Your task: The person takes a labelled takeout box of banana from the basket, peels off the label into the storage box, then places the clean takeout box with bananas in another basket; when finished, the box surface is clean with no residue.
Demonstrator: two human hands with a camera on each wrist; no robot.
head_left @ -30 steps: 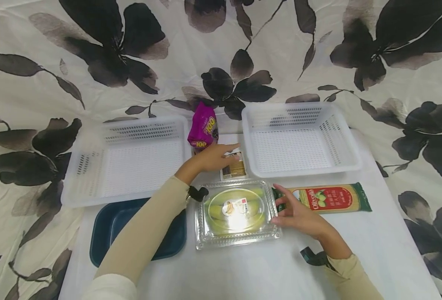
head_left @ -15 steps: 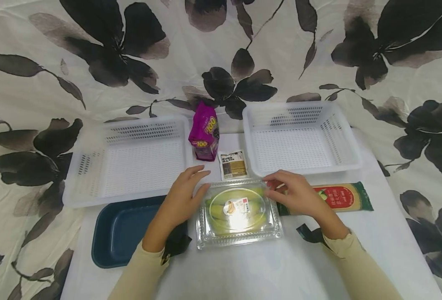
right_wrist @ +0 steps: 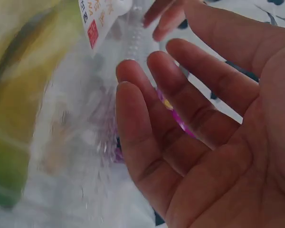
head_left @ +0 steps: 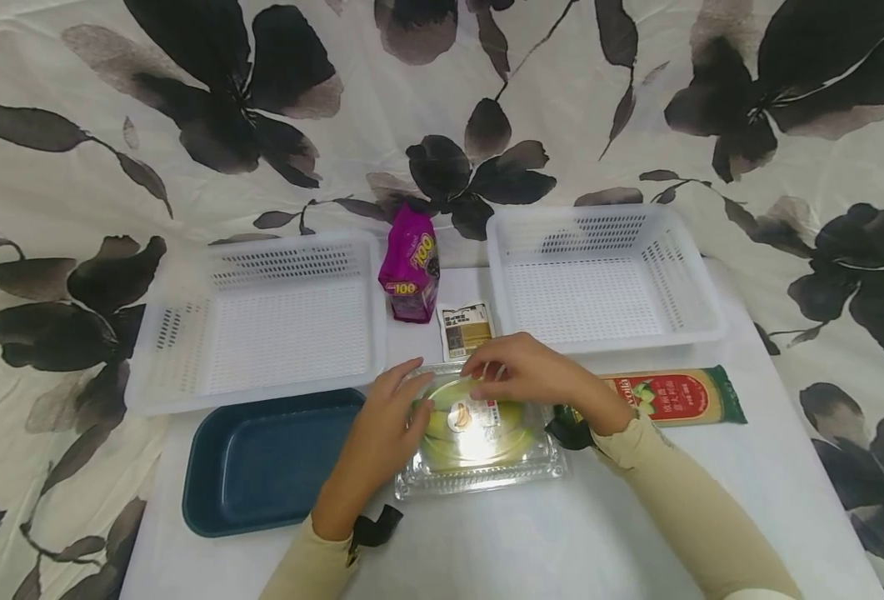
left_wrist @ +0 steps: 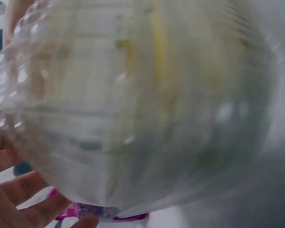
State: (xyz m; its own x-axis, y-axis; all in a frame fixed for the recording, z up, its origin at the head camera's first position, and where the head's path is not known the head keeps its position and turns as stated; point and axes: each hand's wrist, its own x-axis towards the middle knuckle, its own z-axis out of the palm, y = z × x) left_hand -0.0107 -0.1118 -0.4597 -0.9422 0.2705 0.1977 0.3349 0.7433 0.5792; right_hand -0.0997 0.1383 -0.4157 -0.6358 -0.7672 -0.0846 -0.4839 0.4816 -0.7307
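A clear plastic clamshell box of bananas (head_left: 479, 454) lies at the front middle of the table. My left hand (head_left: 387, 425) is at its left side, the fingertips right at the upper left corner. In the left wrist view the box wall (left_wrist: 133, 118) fills most of the picture, with loosely bent fingers (left_wrist: 23, 190) beside it. Over the far part of the lid is my right hand (head_left: 524, 371), reaching in from the right. The right wrist view shows its fingers (right_wrist: 137, 123) spread and gently bent at the box's ridged edge, with nothing gripped.
White perforated baskets stand left (head_left: 284, 342) and right (head_left: 599, 308). Between them are a purple snack bag (head_left: 413, 271) and a small brown-and-white packet (head_left: 467, 332). A dark blue tray (head_left: 269, 467) sits at left, and an Olivoila packet (head_left: 674, 396) lies at right, partly behind the right forearm.
My left hand has come back from beside the purple bag to the box's left side. My right hand has moved left from the box's right edge to above its lid.
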